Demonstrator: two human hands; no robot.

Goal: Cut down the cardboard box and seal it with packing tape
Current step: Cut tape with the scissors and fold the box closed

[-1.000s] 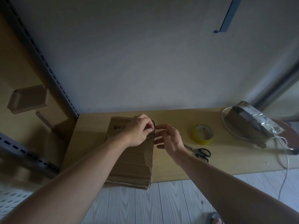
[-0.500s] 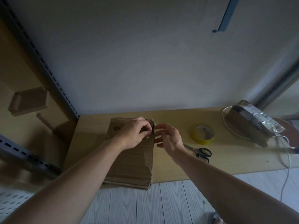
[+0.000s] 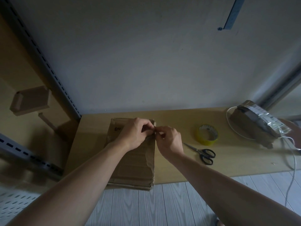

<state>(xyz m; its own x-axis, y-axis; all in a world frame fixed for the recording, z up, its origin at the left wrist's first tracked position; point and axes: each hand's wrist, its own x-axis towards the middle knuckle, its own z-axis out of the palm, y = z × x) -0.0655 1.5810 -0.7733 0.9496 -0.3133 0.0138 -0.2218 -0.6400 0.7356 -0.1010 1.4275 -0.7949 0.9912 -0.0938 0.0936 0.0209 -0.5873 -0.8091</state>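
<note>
Closing in over the last second, the right hand (image 3: 169,141) now pinches beside the left hand (image 3: 135,134) at the flattened brown cardboard box (image 3: 135,163) edge on the counter (image 3: 179,118), probably picking old tape, so cutting hasn't started.

Single head-mounted wide-angle view, looking forward and down from above the wooden table (image 3: 228,167). Both forearms enter from the bottom corners, so the camera sits close behind the hands. Upper half of the frame is the wall (image 3: 146,54); floor planks (image 3: 162,204) fill the bottom edge. Strong wide-angle bend at the left shelving upright (image 3: 40,51). No second view to share anything.
</note>
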